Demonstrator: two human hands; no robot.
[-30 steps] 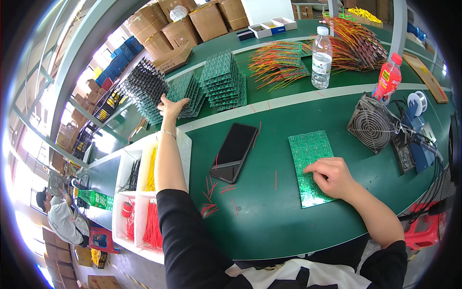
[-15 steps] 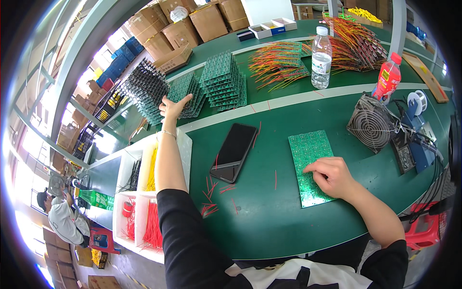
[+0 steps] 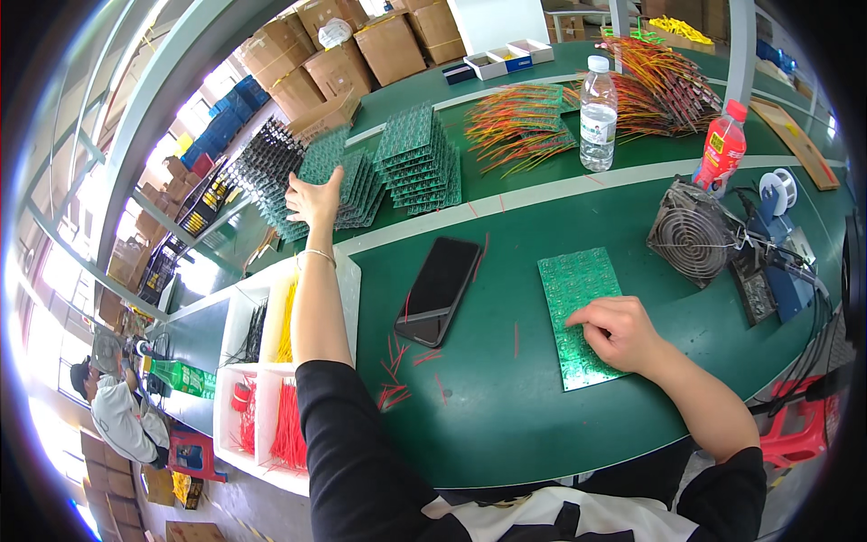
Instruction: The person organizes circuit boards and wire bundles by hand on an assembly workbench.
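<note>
Lying flat, shiny gridded green board (image 3: 578,291), right grip (image 3: 621,334) curled atop, left grip (image 3: 313,200) unclear

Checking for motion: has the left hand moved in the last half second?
Yes: the left hand sits slightly farther left, judged against the white box.

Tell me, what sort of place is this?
Probably an electronics assembly workshop: stacked thin green rectangular circuit boards stand on a long green-topped workbench, a white compartmented foam-like box holds thin red, yellow and black wires, and large brown cardboard cartons are piled beyond.
</note>
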